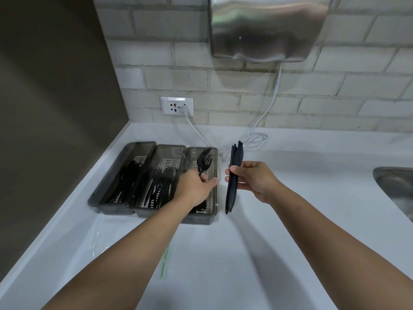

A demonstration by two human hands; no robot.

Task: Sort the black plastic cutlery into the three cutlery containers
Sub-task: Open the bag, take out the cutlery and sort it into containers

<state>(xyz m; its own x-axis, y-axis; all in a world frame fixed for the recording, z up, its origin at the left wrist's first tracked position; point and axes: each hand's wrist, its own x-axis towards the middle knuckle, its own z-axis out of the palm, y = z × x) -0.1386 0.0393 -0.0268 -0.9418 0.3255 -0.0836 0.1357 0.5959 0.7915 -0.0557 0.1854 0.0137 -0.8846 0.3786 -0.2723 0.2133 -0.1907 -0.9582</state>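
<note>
Left hand [194,186] grips a black plastic fork and spoon [204,163] by the handles, fingers curled round them, heads pointing up over the right-most of three smoky translucent plastic cutlery containers [125,157]. Containers sit side by side on the white bench [290,157], touching — left one holds dark cutlery, middle one holds black forks, right one mostly hidden by the hand. Right hand [254,179] holds a stacked bundle of black plastic knives [233,175] upright, thumb and fingers clamped on its middle, just right of the containers. Behind: white wall socket [177,105], white cable [252,139], steel hand dryer [268,27]. Steel sink [395,182] at right edge. Thin green strip [165,262] lies on the bench.
</note>
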